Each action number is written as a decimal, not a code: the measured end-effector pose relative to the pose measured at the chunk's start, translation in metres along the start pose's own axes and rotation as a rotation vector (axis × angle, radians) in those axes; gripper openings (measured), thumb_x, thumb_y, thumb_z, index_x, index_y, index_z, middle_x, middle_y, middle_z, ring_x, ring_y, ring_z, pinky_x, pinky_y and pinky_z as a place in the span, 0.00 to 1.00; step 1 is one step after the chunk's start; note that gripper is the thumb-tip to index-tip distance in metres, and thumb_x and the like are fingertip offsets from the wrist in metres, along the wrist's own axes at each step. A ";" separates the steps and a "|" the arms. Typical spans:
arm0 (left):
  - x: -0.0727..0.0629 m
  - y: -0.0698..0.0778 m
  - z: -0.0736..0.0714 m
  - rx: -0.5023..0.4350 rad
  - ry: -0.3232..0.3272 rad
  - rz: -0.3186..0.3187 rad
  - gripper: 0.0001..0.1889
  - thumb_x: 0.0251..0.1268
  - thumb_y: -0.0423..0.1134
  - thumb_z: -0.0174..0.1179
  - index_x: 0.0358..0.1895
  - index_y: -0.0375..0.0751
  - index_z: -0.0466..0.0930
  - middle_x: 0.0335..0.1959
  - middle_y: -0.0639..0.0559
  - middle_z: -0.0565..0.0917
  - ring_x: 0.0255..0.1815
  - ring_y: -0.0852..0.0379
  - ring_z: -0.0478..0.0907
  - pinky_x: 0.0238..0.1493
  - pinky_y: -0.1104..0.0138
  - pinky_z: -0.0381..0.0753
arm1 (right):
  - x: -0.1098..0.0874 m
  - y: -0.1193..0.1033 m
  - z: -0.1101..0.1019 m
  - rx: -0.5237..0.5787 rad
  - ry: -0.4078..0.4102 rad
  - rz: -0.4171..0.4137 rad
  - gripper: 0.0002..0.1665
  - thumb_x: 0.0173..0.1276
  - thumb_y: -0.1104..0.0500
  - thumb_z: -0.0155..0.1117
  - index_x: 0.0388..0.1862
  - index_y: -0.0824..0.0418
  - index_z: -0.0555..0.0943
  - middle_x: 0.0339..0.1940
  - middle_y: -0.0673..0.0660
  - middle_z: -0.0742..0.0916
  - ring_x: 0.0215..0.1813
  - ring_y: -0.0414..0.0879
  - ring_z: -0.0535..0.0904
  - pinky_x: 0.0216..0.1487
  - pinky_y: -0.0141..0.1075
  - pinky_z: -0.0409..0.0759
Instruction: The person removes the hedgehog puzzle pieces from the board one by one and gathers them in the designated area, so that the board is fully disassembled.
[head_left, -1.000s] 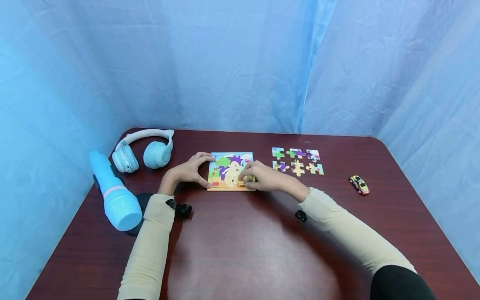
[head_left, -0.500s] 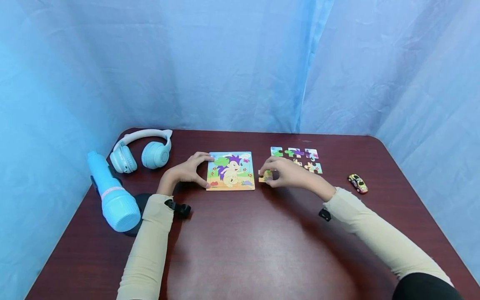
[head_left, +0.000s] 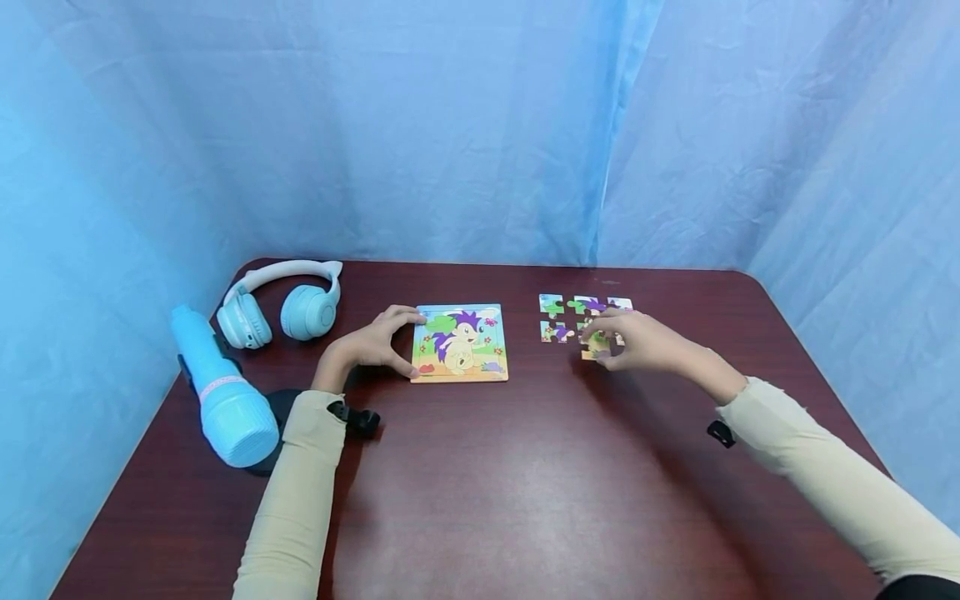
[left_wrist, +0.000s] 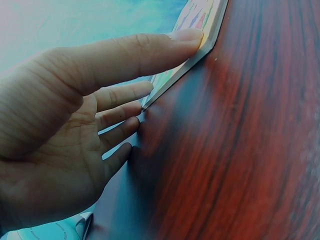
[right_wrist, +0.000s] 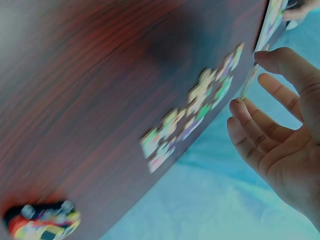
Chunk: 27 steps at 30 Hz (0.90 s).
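Observation:
In the head view a square picture puzzle board [head_left: 459, 378] with a purple-haired hedgehog lies flat on the table. My left hand [head_left: 372, 340] spans its left side with long fingers. The left wrist view has the thumb [left_wrist: 187, 40] resting on the board's corner and the index fingertip at its edge. To the right, my right hand [head_left: 648, 343] pinches a jigsaw piece [head_left: 590, 355] between thumb and fingertips. Seen edge-on in the right wrist view, this piece [right_wrist: 248, 82] is off the table. Below it lie loose jigsaw pieces [head_left: 551, 305] in two rows, partly hidden by the hand.
Light blue headphones [head_left: 308, 312] with cat ears stand at the back left. A light blue flashlight-shaped thing [head_left: 228, 408] lies on the left edge. In the right wrist view a small toy car [right_wrist: 45, 220] sits on the table. Blue curtains [head_left: 450, 125] enclose the back and sides.
The right hand has moved right from over the board to the loose pieces, carrying the jigsaw piece with it. The left hand has stayed at the board's left side.

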<state>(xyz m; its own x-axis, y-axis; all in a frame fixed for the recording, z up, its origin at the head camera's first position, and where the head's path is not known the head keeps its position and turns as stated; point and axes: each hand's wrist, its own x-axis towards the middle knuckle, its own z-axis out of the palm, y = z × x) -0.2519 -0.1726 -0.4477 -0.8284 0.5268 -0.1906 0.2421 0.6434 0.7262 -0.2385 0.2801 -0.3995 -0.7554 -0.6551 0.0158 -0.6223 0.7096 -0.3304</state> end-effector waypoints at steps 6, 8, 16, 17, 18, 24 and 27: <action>0.000 0.000 0.000 0.005 0.001 0.000 0.50 0.51 0.42 0.79 0.77 0.38 0.61 0.80 0.37 0.52 0.79 0.36 0.47 0.75 0.38 0.60 | -0.020 0.017 -0.006 -0.014 -0.020 0.050 0.18 0.56 0.67 0.74 0.48 0.61 0.87 0.43 0.57 0.87 0.31 0.49 0.78 0.32 0.33 0.75; 0.000 0.000 0.000 0.005 0.001 -0.002 0.50 0.51 0.42 0.79 0.77 0.38 0.61 0.80 0.37 0.51 0.80 0.36 0.47 0.75 0.38 0.60 | -0.025 0.022 -0.006 -0.012 -0.030 0.055 0.18 0.56 0.67 0.74 0.48 0.61 0.87 0.42 0.56 0.87 0.30 0.47 0.77 0.32 0.33 0.74; -0.001 0.001 0.000 0.007 -0.001 -0.006 0.50 0.52 0.42 0.79 0.77 0.38 0.61 0.80 0.37 0.50 0.80 0.36 0.45 0.75 0.37 0.59 | -0.039 0.030 -0.004 -0.031 -0.067 0.088 0.15 0.57 0.66 0.74 0.46 0.61 0.88 0.42 0.55 0.87 0.32 0.47 0.76 0.35 0.35 0.73; -0.001 0.001 0.000 0.008 0.000 -0.007 0.50 0.52 0.42 0.79 0.77 0.38 0.61 0.80 0.37 0.50 0.80 0.36 0.46 0.75 0.37 0.59 | -0.040 0.030 -0.004 -0.031 -0.075 0.098 0.15 0.58 0.66 0.74 0.46 0.61 0.88 0.42 0.55 0.87 0.33 0.46 0.76 0.35 0.35 0.73; -0.001 0.001 0.000 0.008 0.002 -0.008 0.50 0.52 0.42 0.79 0.77 0.38 0.61 0.80 0.37 0.51 0.80 0.36 0.46 0.75 0.37 0.59 | -0.040 0.030 -0.003 -0.028 -0.084 0.105 0.15 0.58 0.66 0.74 0.46 0.61 0.88 0.42 0.55 0.87 0.33 0.46 0.76 0.35 0.35 0.73; -0.001 0.002 0.000 0.007 0.006 -0.010 0.50 0.51 0.42 0.79 0.77 0.38 0.61 0.80 0.37 0.51 0.80 0.36 0.46 0.75 0.37 0.60 | -0.041 0.033 0.002 -0.023 -0.109 0.131 0.15 0.59 0.64 0.75 0.46 0.60 0.87 0.43 0.54 0.87 0.35 0.46 0.76 0.35 0.35 0.75; -0.001 0.002 0.000 0.009 0.004 -0.006 0.50 0.51 0.42 0.79 0.77 0.38 0.61 0.80 0.37 0.51 0.80 0.36 0.46 0.75 0.38 0.60 | -0.042 0.035 0.004 -0.026 -0.110 0.123 0.14 0.59 0.64 0.74 0.46 0.60 0.87 0.44 0.55 0.87 0.35 0.45 0.76 0.35 0.35 0.75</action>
<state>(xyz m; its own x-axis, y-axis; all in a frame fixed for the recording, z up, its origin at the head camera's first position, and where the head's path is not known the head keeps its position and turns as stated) -0.2505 -0.1717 -0.4466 -0.8320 0.5203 -0.1925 0.2411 0.6516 0.7192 -0.2273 0.3314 -0.4150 -0.8000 -0.5864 -0.1269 -0.5329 0.7917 -0.2988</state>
